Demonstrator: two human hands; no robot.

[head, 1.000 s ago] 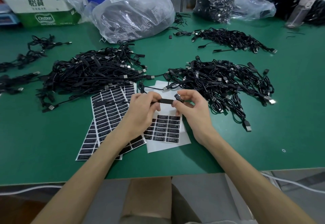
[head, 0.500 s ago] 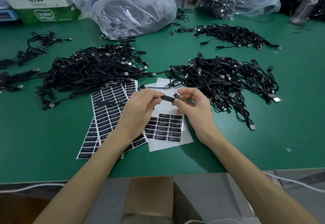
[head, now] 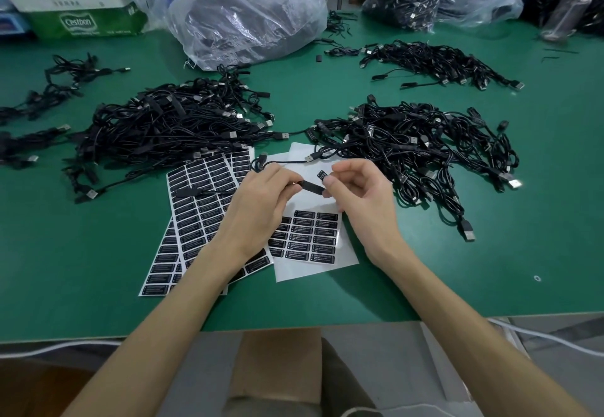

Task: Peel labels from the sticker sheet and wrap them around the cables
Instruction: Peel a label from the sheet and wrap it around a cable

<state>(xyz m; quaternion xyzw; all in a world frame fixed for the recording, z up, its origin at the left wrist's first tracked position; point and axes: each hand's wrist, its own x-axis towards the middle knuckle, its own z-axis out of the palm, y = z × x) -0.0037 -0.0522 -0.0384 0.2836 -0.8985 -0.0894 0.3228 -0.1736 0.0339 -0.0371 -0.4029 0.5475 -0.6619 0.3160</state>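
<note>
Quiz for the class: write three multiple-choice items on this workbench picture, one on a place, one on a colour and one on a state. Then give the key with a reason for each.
1. Where does the partly used sticker sheet lie?
A. On the table, below the left hand and right hand
B. On the floor
C. In a drawer

2. What colour is the table top?
A. White
B. Green
C. Brown

3. What state is the label at the right hand's fingertips in?
A. Unpeeled, flat on the sheet
B. Crumpled on the floor
C. Peeled off and held beside the cable that the left hand grips

Key:
1. A, because the sheet's white backing shows on the table beneath both hands.
2. B, because green surface shows all round the sheets.
3. C, because the label stands clear of the sheet, next to the cable's black piece.
</note>
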